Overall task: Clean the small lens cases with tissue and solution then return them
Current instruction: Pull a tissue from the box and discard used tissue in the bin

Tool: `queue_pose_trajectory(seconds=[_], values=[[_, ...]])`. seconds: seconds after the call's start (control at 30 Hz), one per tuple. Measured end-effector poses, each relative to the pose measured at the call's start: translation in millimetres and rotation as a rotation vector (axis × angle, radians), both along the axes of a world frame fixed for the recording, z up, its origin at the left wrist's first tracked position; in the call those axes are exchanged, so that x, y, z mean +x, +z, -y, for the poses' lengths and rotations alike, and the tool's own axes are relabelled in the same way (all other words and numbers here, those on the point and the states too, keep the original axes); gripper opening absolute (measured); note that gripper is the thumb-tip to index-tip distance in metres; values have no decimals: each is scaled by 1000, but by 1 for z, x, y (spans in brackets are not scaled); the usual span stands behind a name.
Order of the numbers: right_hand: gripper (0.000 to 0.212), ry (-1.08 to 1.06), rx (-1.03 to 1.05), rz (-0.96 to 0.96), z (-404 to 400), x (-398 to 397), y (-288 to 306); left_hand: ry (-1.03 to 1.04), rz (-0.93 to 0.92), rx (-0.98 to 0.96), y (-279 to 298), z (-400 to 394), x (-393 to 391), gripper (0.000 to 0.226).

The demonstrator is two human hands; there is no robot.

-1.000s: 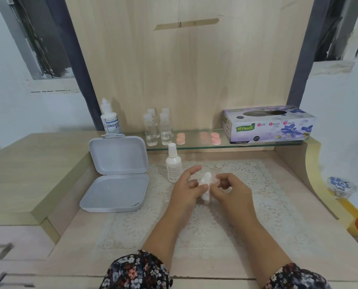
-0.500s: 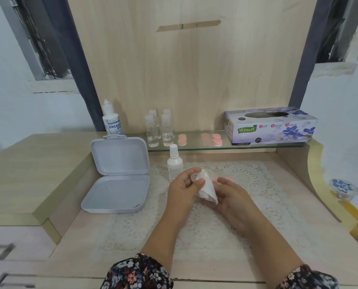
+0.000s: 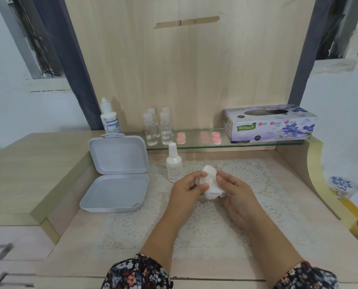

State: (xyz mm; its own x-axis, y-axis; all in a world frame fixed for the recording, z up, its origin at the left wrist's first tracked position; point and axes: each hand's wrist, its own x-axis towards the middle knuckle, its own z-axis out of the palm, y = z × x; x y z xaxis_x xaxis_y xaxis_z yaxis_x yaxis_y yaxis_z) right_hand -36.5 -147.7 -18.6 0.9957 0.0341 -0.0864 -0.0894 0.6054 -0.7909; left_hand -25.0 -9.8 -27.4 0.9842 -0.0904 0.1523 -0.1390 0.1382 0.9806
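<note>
I watched through the head camera as both hands met above the lace mat (image 3: 247, 176); my left hand (image 3: 186, 189) had its thumb and fingers curled round a small clear lens case (image 3: 198, 181), only a sliver of which showed between the fingertips; my right hand (image 3: 234, 191) was curled round a crumpled white tissue (image 3: 210, 181), pressing it against that case, so the 2 hands sat together with the tissue between them; I could not tell how much of the case the tissue covered. Just beyond the left hand a small white spray bottle (image 3: 174, 163) stood upright on the mat's far edge; to its left a grey hinged box (image 3: 116, 174) lay open, its lid tilted up against the raised side of the desk. On the glass shelf (image 3: 194, 142) at the back stood 4 clear little bottles (image 3: 158, 128) in a cluster, then 3 pairs of pink lens cases (image 3: 215, 137) in a row, then a purple tissue box (image 3: 270, 123) at the right end; a taller solution bottle (image 3: 109, 118) stood at the far left, behind the box lid. Floral sleeves (image 3: 136, 272) showed at the bottom edge of the view.
</note>
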Motion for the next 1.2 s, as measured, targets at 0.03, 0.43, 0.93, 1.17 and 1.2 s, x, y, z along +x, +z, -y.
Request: queue_pose_trajectory(seconds=[0.03, 0.43, 0.93, 1.17, 1.2], values=[[24, -19, 7, -15, -1, 0, -1, 5, 0, -5, 0, 0, 0, 27], [20, -93, -127, -15, -4, 2, -7, 39, 24, 59, -3, -2, 2, 30], [23, -184, -214, 13, -3, -3, -4, 170, 148, 198, -4, -2, 4, 33], [19, -547, -862, 221, -1, -1, 2, 214, 100, 114, -5, -2, 6, 35], [20, -543, -972, 303, -1, 0, 7, 209, 98, 113, -4, -2, 6, 34]])
